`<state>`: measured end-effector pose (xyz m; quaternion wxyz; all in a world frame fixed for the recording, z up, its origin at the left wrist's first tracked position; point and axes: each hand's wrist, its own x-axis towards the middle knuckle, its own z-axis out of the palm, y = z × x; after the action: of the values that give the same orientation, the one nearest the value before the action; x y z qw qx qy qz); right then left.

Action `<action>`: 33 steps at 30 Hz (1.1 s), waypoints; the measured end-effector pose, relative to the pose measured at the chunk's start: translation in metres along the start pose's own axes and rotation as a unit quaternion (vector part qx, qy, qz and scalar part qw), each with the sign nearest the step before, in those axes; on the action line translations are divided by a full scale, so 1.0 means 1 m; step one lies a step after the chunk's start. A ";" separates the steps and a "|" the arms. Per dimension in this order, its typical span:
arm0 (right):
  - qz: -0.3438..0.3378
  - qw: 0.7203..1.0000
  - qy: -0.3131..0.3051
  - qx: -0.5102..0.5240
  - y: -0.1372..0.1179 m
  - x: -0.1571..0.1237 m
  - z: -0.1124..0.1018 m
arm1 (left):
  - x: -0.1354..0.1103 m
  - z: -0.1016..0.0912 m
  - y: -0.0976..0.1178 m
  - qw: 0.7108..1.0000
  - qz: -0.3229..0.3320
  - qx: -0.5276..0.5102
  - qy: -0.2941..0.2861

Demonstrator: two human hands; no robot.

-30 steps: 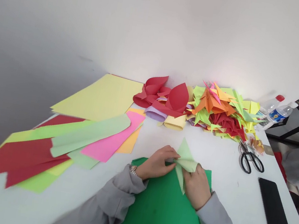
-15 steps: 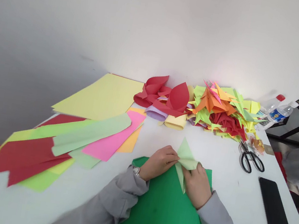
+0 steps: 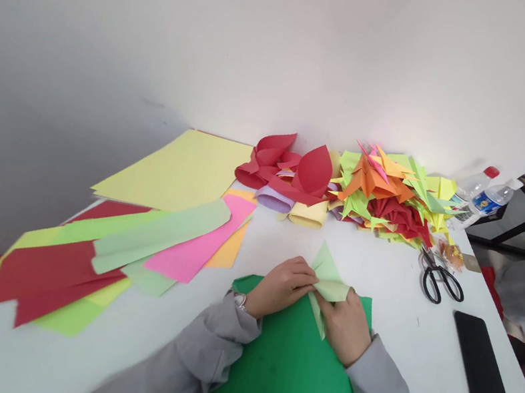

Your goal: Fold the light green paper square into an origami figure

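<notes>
Both hands meet on a pale green piece of folded paper (image 3: pixel 326 263) with pointed ends. My left hand (image 3: pixel 281 286) is closed, its fingertips pinching the paper's left side near the middle. From the right, my right hand (image 3: pixel 346 323) grips a raised flap between thumb and fingers. One point of the paper stretches away from me and another hangs down between the hands. Below them lies a large dark green sheet (image 3: pixel 291 378). The creases under my fingertips are hidden.
Coloured paper strips (image 3: pixel 158 236) and a pale yellow sheet (image 3: pixel 176 168) lie left. Red rolled paper (image 3: pixel 312 171) and a pile of folded paper stars (image 3: pixel 385 191) stand by the wall. Scissors (image 3: pixel 441 279), a black phone (image 3: pixel 483 368) and plastic bottles (image 3: pixel 491 196) are right.
My left fingertips have shifted slightly right along the folded paper. My right hand stays almost in place, and the flap sits a little flatter.
</notes>
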<state>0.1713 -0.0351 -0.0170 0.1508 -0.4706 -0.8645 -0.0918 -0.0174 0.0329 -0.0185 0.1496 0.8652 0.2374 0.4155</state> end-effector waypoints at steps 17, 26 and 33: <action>0.006 1.000 -0.003 -0.001 -0.001 0.001 0.000 | 0.003 0.007 0.011 0.998 0.013 -0.033 0.053; 0.004 1.000 -0.002 -0.005 -0.001 0.000 0.003 | 0.003 0.014 0.011 0.995 0.007 -0.053 0.081; 0.006 1.000 -0.001 -0.007 -0.001 -0.001 0.003 | 0.006 0.013 0.015 0.994 0.009 -0.055 0.092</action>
<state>0.1705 -0.0354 -0.0201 0.1478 -0.4768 -0.8611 -0.0964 0.0005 0.0225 -0.0160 0.1711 0.8158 0.2192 0.5071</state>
